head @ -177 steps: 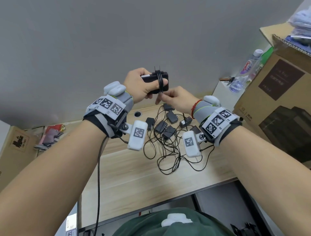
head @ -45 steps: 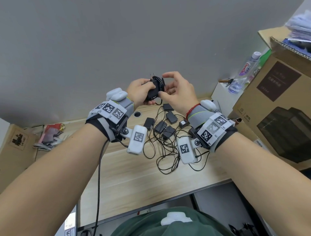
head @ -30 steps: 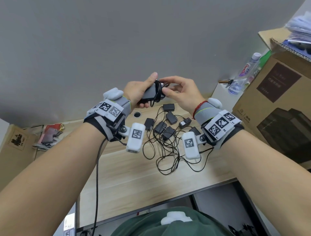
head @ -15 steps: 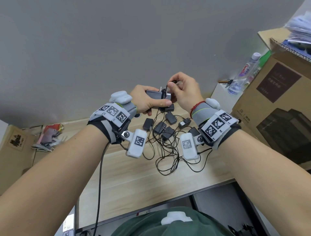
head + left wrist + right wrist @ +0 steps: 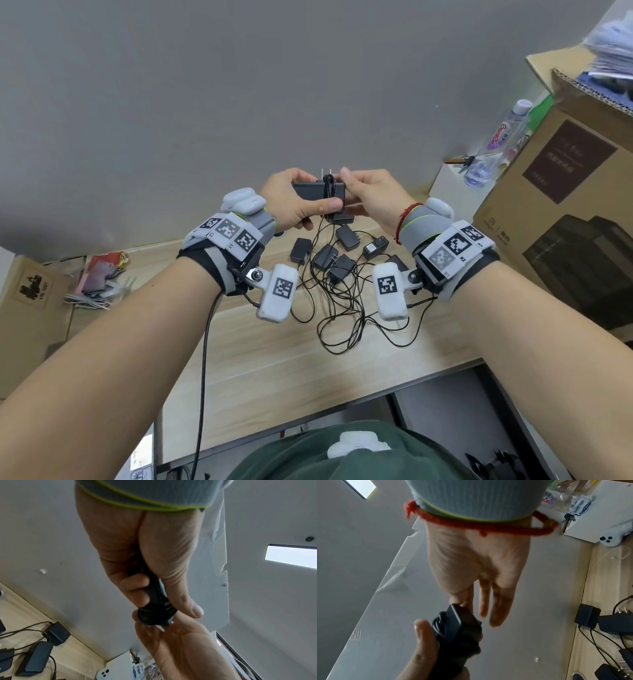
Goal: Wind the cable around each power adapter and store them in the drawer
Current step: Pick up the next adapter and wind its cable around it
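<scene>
A black power adapter is held up in front of the wall, prongs pointing up, with its cable wound round its middle. My left hand grips its left half, thumb along the front. At the adapter's right end my right hand pinches it; the index fingertip touches that end and the other fingers stretch out straight. A short cable tail hangs below the adapter. Several loose adapters lie on the desk with tangled cables. No drawer is in view.
The wooden desk runs below my arms, with a round cable hole near the wall. A large cardboard box stands at the right, with a water bottle, keys and a white phone by it. Clutter lies at the left.
The adapter has been turned level with its prongs up. My right hand dropped from pinching the cable end above it to the adapter's right end. The last loose cable now lies on the winding.
</scene>
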